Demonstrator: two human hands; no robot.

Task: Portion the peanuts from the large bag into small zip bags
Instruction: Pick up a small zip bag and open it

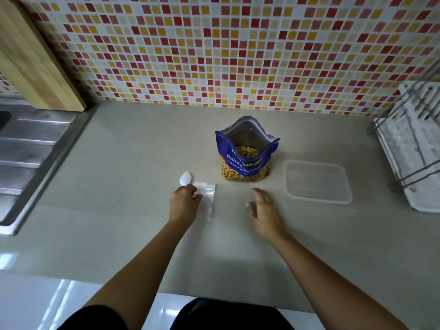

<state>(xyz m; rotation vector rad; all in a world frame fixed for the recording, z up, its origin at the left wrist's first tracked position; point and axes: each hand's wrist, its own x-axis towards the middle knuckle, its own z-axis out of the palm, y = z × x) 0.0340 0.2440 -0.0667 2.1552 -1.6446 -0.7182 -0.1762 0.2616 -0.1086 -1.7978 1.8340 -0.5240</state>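
Peanut bag (246, 163): stands upright toward the back edge of the counter (119, 186), about midway along it. Its mouth gapes open and the peanuts (246, 151) show inside.
Small zip bag (209, 198): lies flat and looks empty, in front of the peanut bag and slightly to its left, well back from the front edge.
White plastic spoon (185, 178): its bowl rests just beside the zip bag's far left corner. The handle runs under the left hand.
Left hand (184, 204): fingers curl down over that same corner. I cannot tell whether they pinch the zip bag, the spoon handle, or only touch them.
Right hand (264, 210): fingers straight and loosely spread, holding nothing. It hovers low over bare counter between the zip bag and the clear plastic container (317, 182).
Step in hand: probably taking up the zip bag so it can be opened.
Doing it well: lift the thin film by its zip end and bring in the free right hand. Part the two lips fully and keep the mouth upward and wide. Hold it close to the peanut bag so a spoonful travels a short way.
Risk: the film is slippery and limp, so a half-open mouth would spill nuts on the counter.
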